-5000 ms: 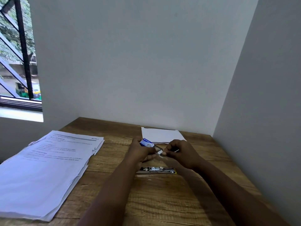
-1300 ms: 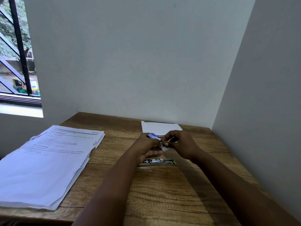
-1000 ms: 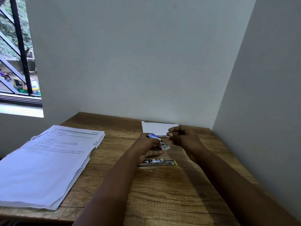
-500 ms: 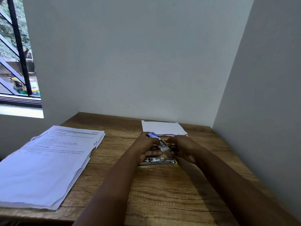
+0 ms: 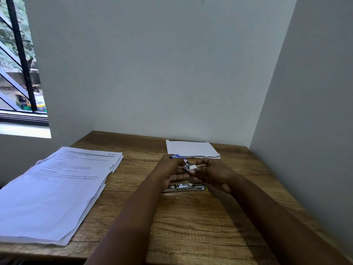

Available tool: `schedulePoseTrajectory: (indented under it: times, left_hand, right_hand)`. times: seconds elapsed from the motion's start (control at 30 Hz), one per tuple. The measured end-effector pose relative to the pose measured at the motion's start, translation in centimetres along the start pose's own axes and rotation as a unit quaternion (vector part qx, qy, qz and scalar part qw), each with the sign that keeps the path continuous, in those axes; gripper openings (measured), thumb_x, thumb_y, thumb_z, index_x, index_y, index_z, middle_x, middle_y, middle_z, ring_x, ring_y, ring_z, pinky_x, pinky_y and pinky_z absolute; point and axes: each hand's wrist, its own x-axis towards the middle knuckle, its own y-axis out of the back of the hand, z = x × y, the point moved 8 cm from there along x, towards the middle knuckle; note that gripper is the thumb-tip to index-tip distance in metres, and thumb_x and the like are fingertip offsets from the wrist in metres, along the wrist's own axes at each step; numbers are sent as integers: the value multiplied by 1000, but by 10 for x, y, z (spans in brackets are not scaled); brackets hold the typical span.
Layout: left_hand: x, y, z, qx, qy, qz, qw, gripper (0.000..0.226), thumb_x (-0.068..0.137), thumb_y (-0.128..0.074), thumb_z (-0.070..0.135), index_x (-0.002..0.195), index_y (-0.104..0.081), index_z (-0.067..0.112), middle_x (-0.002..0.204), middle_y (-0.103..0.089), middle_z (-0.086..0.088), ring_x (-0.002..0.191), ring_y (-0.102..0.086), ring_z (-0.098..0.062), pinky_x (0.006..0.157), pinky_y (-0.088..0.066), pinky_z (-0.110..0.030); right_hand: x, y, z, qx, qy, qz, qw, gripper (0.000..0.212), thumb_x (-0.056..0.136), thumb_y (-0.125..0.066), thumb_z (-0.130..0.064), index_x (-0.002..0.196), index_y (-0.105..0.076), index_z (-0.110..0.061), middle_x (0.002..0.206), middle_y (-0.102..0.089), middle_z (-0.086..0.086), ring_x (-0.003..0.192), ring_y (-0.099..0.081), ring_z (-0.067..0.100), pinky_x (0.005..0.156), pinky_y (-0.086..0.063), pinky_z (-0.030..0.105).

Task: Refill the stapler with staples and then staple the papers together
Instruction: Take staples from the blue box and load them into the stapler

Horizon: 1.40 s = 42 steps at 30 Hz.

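Observation:
My left hand [image 5: 171, 170] grips a small blue and white staple box [image 5: 177, 156], held above the wooden desk [image 5: 191, 217]. My right hand [image 5: 214, 172] pinches the pale inner end of that box [image 5: 191, 167] with its fingertips. Just below both hands the opened stapler [image 5: 186, 187] lies flat on the desk, its metal channel facing up. A thick stack of printed papers [image 5: 57, 188] rests on the left of the desk. Whether any staples are out of the box is too small to tell.
A smaller white paper stack [image 5: 191, 149] lies at the back of the desk against the wall. Grey walls close in behind and on the right. A barred window [image 5: 17, 73] sits at the upper left. The desk's near edge runs along the bottom.
My right hand went up and back from the box, then returned to it and now pinches its end. My left hand and the stapler have stayed in place.

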Motion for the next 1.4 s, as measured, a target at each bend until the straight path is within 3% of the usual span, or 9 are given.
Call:
schedulePoseTrajectory:
  times: [0.17,0.3,0.47,0.77,0.9,1.07,1.2,1.27,1.4]
  left_hand:
    - [-2,-4,0,16,3,-18,1000,14,91,-55,5,98,-66,2,101,-73,-22,73,-73,-25,58,-61,-33]
    - [-1,-2,0,12,-2,-3,1000,20,92,-55,4,108,-65,-2,94,-73,-18,68,-73,-22,54,-59,-29]
    - [0,0,2,9,-12,0,1000,29,89,-58,1,117,-61,-5,97,-72,-21,69,-74,-23,55,-58,-28]
    - [-1,1,0,53,-25,15,998,27,89,-58,2,116,-57,0,107,-70,-22,80,-72,-26,59,-59,-31]
    - [2,3,0,40,-28,30,998,27,89,-57,-1,115,-54,5,109,-68,-23,84,-72,-29,74,-62,-42]
    - [2,6,-2,29,-23,27,999,18,83,-59,-2,98,-69,-5,83,-74,-17,68,-73,-23,62,-59,-30]
    - [1,9,-3,48,-37,45,997,18,87,-52,2,90,-70,0,66,-73,-10,63,-72,-22,58,-57,-28]
    - [1,8,-5,61,-43,37,997,19,89,-51,4,89,-71,4,70,-73,-10,64,-71,-21,58,-57,-27]
    - [1,3,-6,112,-64,51,990,26,93,-52,2,112,-67,12,101,-70,-17,77,-68,-22,64,-58,-30]
  right_hand:
    - [5,11,0,-44,40,71,996,16,81,-71,6,92,-61,0,73,-70,9,65,-66,14,62,-58,23]
    - [7,9,1,-26,37,71,996,20,80,-71,6,97,-61,4,78,-69,14,65,-67,17,59,-57,25]
    - [6,8,-1,-11,40,62,997,11,80,-73,1,79,-63,-3,70,-70,13,60,-66,17,53,-54,23]
    - [2,0,4,-6,56,63,996,23,80,-73,0,102,-68,6,74,-72,13,56,-66,16,56,-54,28]
    - [-1,2,-3,-47,113,87,989,29,81,-75,-5,109,-69,-8,61,-69,8,53,-64,17,55,-54,29]
    - [-5,-3,-7,-89,151,129,976,13,80,-76,-8,86,-77,-19,62,-71,1,56,-65,13,51,-53,25]
    - [-3,-4,-1,-34,115,127,985,4,82,-73,-5,80,-76,-8,64,-71,9,58,-62,21,50,-50,27]
    - [-1,-4,4,-11,91,134,987,3,82,-73,-4,83,-75,-1,67,-69,14,57,-60,22,51,-47,27]
    - [1,2,9,-4,36,140,989,16,78,-76,0,94,-74,2,84,-74,21,62,-68,21,53,-49,27]
